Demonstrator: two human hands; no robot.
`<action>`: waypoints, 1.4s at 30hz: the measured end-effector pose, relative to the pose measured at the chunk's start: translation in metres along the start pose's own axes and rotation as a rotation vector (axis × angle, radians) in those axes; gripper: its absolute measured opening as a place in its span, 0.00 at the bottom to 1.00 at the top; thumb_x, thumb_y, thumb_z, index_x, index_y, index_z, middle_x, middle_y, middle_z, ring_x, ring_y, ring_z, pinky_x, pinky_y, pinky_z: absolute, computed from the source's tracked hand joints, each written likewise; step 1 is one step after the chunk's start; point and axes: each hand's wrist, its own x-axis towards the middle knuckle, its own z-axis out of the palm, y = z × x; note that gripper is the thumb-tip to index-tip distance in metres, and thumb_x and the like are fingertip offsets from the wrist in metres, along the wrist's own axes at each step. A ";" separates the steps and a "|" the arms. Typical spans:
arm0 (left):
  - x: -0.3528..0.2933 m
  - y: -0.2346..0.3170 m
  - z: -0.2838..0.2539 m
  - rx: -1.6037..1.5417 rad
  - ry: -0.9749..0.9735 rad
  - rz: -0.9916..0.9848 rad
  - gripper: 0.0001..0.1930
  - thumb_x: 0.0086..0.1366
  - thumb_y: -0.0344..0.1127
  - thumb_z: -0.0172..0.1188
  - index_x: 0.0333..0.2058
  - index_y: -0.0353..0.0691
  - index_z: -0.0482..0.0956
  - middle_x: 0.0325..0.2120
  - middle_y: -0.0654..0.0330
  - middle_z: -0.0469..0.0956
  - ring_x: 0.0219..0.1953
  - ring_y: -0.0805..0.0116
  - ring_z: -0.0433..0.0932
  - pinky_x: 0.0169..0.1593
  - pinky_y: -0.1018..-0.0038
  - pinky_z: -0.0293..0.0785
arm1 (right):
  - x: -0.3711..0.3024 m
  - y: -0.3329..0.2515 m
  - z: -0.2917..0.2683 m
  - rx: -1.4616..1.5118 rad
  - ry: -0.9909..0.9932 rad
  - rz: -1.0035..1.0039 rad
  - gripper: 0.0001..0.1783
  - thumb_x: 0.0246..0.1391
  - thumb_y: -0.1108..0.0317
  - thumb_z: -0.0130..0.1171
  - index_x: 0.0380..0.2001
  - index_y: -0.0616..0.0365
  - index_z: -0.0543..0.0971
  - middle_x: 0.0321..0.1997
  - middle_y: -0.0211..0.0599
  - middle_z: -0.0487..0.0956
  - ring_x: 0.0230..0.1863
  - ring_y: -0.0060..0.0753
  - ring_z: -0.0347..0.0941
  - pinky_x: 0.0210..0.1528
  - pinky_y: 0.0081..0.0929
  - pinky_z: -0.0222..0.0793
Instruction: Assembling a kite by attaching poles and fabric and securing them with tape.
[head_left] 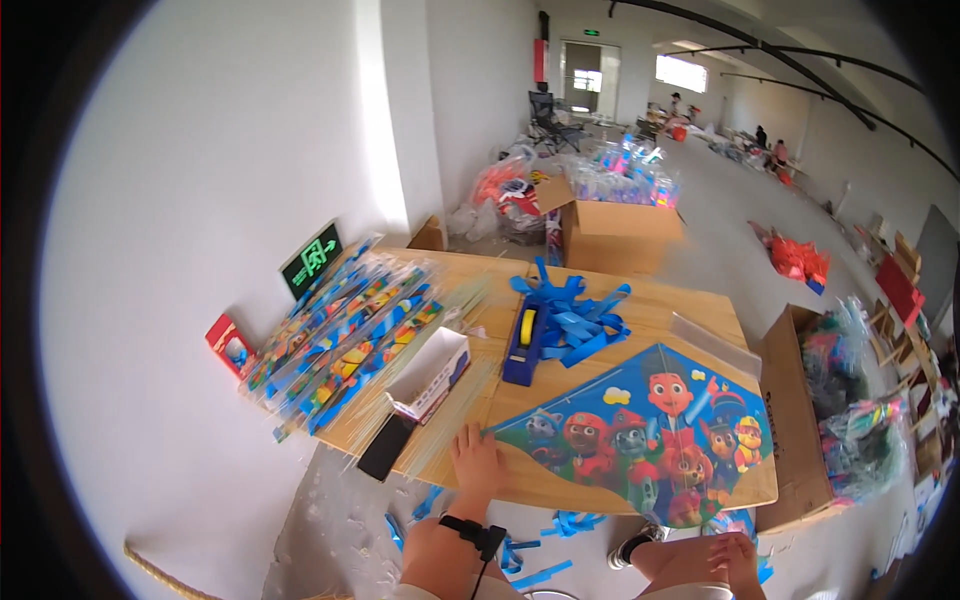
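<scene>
A kite printed with cartoon characters lies spread on the wooden table's near right part, its lower tip hanging past the edge. My left hand rests at the near edge by the kite's left corner, fingers stretched over the tabletop beside thin pale sticks. Low on the right, below the table edge, my right hand is over my leg with its fingers curled in; whatever may be in them is hidden. A black phone and an open white box sit left of my left hand.
Behind the kite are a blue tape dispenser and heaped blue ribbons. Packed kites cover the table's left. Cardboard boxes stand beyond the table and at its right. More blue strips lie on the floor.
</scene>
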 end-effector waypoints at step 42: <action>0.155 0.002 0.052 0.023 -0.322 -0.452 0.21 0.58 0.48 0.67 0.41 0.36 0.88 0.40 0.52 0.85 0.45 0.61 0.82 0.52 0.67 0.74 | 0.010 0.022 0.039 -0.410 0.019 -0.436 0.16 0.71 0.71 0.45 0.33 0.66 0.80 0.26 0.36 0.81 0.25 0.25 0.79 0.28 0.20 0.75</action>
